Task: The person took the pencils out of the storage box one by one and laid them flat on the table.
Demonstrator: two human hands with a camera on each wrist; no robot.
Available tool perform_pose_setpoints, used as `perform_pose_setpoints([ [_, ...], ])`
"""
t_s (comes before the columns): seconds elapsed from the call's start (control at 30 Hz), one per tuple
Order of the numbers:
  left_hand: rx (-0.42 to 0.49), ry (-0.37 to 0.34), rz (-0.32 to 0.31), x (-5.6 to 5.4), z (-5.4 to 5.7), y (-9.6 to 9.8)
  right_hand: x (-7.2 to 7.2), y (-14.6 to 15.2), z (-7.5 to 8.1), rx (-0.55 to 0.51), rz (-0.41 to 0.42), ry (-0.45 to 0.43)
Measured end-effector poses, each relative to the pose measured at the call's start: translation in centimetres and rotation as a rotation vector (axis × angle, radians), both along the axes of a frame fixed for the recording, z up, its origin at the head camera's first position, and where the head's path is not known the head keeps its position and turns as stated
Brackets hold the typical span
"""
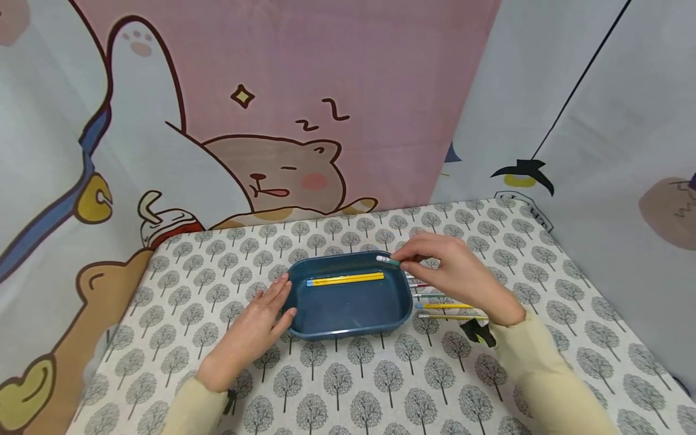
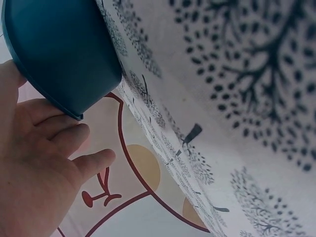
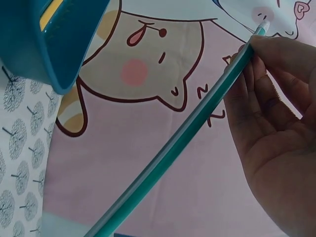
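Note:
A dark blue plastic tray [image 1: 348,331] stands on the cloth, with yellow pencils [image 1: 348,278] lying side by side along its back part. My left hand [image 1: 255,329] rests its fingers on the tray's left rim; the left wrist view shows them touching the edge. Above the tray's right back corner, my right hand [image 1: 454,269] pinches a green pencil [image 3: 173,143] near its white eraser end between thumb and fingers. In the right wrist view the pencil slants down to the lower left, clear of the tray. The right hand and wrist partly cover the pencils on the cloth.
Right of the tray, several pencils lie on the tree-print cloth [image 1: 337,386]: a red one [image 1: 417,285], a green one [image 1: 429,295] and yellow ones [image 1: 443,306]. A cartoon-print curtain [image 1: 391,72] hangs behind the table, and a pale one on the right.

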State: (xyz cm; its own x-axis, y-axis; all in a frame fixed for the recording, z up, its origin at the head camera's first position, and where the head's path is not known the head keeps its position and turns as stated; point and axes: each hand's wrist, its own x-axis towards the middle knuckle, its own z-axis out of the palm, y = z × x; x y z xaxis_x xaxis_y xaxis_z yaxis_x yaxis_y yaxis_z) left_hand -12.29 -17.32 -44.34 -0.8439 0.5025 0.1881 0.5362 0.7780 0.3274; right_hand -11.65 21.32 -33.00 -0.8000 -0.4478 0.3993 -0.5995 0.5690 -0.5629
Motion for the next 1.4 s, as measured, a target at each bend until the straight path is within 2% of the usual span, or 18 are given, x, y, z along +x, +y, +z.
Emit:
perform_pose_setpoints([
  [0.23, 0.000, 0.007, -0.002, 0.0, 0.0, 0.0, 0.8, 1.7, -0.5, 0.011, -0.047, 0.024],
  [0.63, -0.002, 0.021, -0.010, -0.1, 0.0, -0.1, 1.7, 3.9, -1.3, 0.025, -0.054, 0.044],
  [0.83, 0.002, 0.019, -0.011, -0.1, -0.1, -0.1, 2.2, 4.6, -2.0, 0.035, -0.035, 0.081],
  [1.07, 0.003, 0.007, -0.012, 0.0, -0.1, -0.1, 2.7, 5.6, -3.0, 0.014, 0.003, 0.071],
  [1.4, 0.009, 0.008, -0.012, -0.1, -0.1, -0.2, 3.7, 6.5, -4.2, 0.088, -0.062, 0.064],
])
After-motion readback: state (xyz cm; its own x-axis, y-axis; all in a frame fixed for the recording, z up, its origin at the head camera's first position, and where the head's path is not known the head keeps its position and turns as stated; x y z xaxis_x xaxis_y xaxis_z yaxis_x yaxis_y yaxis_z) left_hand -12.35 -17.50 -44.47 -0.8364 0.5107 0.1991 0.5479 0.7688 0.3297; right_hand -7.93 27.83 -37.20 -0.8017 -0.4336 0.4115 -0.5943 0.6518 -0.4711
